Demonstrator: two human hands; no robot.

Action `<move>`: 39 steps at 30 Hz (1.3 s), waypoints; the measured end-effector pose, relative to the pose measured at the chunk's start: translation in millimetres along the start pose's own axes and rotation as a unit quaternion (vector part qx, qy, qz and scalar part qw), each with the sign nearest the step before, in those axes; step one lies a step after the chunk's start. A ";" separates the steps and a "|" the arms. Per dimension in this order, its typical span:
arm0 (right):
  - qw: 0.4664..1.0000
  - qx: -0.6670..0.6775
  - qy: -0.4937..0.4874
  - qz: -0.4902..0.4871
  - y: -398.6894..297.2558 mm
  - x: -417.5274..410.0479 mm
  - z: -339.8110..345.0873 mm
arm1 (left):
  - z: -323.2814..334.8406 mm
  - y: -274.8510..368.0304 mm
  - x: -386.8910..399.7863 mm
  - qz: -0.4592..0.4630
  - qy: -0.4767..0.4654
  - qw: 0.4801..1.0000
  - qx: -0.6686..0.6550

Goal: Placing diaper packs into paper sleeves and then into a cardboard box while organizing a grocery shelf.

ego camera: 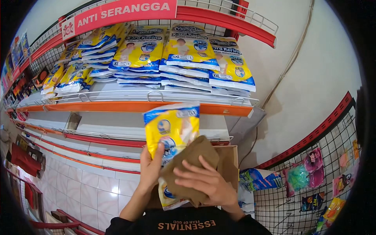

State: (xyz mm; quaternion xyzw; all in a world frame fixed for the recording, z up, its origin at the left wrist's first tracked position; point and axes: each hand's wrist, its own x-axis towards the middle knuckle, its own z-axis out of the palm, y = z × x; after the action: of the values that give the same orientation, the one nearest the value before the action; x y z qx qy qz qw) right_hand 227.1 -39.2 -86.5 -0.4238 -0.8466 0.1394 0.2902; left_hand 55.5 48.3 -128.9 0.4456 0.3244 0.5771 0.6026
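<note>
My left hand (pixel 151 167) grips the left edge of a yellow and blue plastic diaper pack (pixel 164 117), thumb on its face. The pack is in front of my chest, its blue-banded end pointing towards the shelf. My right hand (pixel 202 180) lies with fingers spread on a folded brown cloth (pixel 202 149), pressing it against the pack. The cloth hides the pack's middle. More yellow packaging (pixel 167 201) shows below the cloth; I cannot tell whether it belongs to the same pack. Stacks of similar MamyPoko diaper packs (pixel 141 50) lie on the shelf ahead.
An orange-edged shelf (pixel 129 105) with a wire guard spans the view, with red-edged shelves (pixel 102 139) below it. An open cardboard box (pixel 229 160) stands behind my right hand. Wire-grid racking (pixel 273 211) with hanging packets is at right. A cable (pixel 282 73) runs down the wall.
</note>
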 end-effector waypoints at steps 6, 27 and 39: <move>0.919 0.356 -0.151 -0.072 8.7 -28.6 -36.5 | -10.8 10.9 7.5 0.020 0.033 0.996 -0.080; 0.590 0.636 0.463 0.184 -3.8 3.6 9.0 | 11.7 -16.9 0.1 -0.340 -0.177 0.897 -0.221; 0.704 0.330 0.628 0.030 4.1 -10.0 -7.5 | 3.5 -3.9 -12.9 -0.287 -0.206 0.895 -0.272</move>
State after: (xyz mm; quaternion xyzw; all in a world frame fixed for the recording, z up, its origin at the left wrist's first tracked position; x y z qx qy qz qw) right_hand 239.0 -44.8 -86.2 -0.3155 -0.3553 0.1201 0.8717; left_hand 58.7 35.3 -132.6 0.2608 0.1369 0.3400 0.8931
